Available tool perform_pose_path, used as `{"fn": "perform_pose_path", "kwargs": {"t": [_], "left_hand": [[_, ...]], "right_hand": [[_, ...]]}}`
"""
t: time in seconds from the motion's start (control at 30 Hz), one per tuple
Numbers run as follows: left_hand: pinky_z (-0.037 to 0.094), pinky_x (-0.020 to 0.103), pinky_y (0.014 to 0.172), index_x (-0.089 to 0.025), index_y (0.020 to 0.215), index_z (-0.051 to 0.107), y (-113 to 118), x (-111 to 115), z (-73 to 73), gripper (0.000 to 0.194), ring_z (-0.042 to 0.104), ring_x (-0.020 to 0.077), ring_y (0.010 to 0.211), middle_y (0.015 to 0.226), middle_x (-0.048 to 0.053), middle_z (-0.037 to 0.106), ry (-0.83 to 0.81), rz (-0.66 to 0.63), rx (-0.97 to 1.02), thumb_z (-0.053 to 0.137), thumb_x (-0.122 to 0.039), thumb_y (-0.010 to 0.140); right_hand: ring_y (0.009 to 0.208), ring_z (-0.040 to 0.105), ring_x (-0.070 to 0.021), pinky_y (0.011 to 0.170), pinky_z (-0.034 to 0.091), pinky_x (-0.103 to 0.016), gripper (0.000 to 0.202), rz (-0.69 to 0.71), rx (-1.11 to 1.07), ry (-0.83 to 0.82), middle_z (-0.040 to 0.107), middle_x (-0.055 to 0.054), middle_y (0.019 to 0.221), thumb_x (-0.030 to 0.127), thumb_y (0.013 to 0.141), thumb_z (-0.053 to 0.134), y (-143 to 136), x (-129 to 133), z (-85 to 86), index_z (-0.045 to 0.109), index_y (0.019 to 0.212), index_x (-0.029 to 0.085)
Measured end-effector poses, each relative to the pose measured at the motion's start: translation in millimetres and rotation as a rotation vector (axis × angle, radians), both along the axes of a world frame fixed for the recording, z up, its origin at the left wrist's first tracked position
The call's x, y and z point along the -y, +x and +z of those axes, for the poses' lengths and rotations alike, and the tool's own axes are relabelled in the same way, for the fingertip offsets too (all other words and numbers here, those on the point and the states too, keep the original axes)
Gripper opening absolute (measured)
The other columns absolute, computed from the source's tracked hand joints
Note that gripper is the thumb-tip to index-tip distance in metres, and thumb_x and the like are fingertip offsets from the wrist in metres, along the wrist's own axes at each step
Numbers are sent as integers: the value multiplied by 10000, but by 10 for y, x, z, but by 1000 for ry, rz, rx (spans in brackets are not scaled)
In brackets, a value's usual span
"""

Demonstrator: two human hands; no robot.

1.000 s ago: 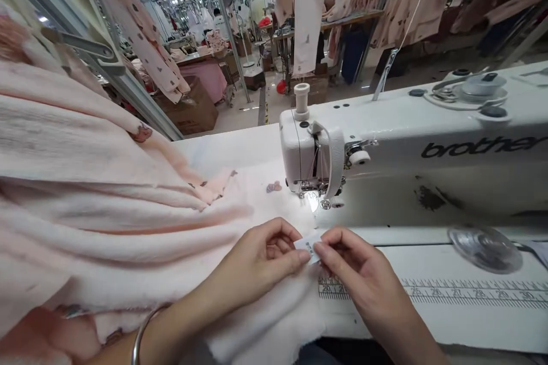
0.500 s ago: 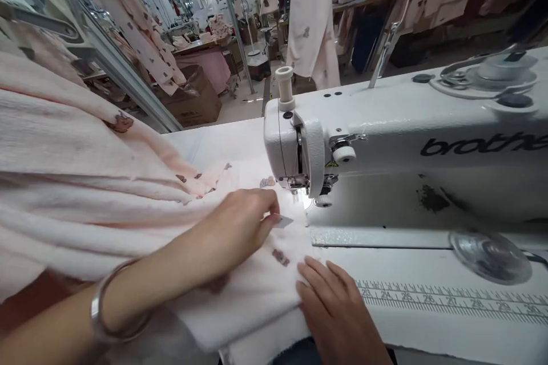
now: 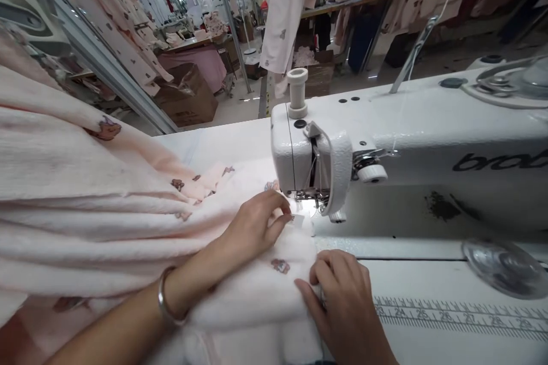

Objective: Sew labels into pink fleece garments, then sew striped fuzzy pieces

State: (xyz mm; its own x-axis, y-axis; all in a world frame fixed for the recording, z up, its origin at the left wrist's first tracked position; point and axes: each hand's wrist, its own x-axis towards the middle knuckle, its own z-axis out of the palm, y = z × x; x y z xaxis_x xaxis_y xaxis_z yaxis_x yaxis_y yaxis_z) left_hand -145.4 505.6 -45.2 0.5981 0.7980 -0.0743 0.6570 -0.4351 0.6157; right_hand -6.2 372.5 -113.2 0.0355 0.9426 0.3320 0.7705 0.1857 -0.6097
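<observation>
Pale pink printed fabric lies in folds across the left and centre, its right edge close to the needle area of a white sewing machine. My left hand, with a bangle on the wrist, pinches a small white label between thumb and fingers just left of the lit needle area. The label rests against the fabric. Lower right, my right hand lies at the fabric's right edge with thumb and index finger apart. Its fingers are bent and touch the cloth and table.
A printed ruler strip runs along the table's front right. A clear round disc sits beneath the machine arm. Behind the table are a metal post, a cardboard box and hanging pink cloth.
The view has shifted slightly. My left hand has moved a little right with the label, nearer the needle area. The thumb of my right hand has spread away from its fingers, which have bent.
</observation>
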Motion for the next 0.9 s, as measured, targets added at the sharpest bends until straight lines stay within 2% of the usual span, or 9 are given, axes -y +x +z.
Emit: {"fn": "perform_pose_path", "kwargs": {"t": [0.07,0.13,0.2,0.37,0.67,0.9], "left_hand": [[435,243,653,-175,805,600,57,51,38,145,595,153,718,779,21,635,-218,90,33,541,-303,840],[420,220,578,-169,770,593,101,82,10,185,585,132,615,668,0,618,-457,145,45,562,-345,816],[408,209,548,-161,750,590,127,95,-59,201,569,122,563,601,-8,605,-572,190,35,577,-357,790],[381,195,521,-156,711,590,155,105,-173,182,534,107,528,552,-15,593,-540,244,-21,583,-334,752],[386,188,514,-168,680,580,181,101,-205,154,557,105,537,575,-16,622,-487,255,-56,578,-317,719],[391,196,516,-169,677,586,189,108,-219,155,563,111,535,573,-22,619,-467,270,-64,578,-322,704]], "right_hand": [[918,464,-264,765,359,-408,192,-58,54,19,512,-94,941,327,935,418,33,39,-31,508,907,160],[995,448,-298,819,368,-453,337,-100,120,68,497,-145,1055,371,936,420,54,69,-64,484,1131,103],[1005,445,-302,830,377,-466,463,-111,168,71,482,-156,1088,397,936,421,65,80,-89,415,1278,85],[928,449,-268,742,398,-414,466,-58,249,10,461,-122,1022,386,920,443,78,61,-78,426,1318,144],[902,437,-262,710,393,-402,446,-50,286,-11,442,-122,997,362,922,416,68,46,-20,445,1305,136],[924,443,-265,743,397,-418,429,-67,278,-66,453,-124,1015,340,930,401,52,62,20,452,1305,138]]}}
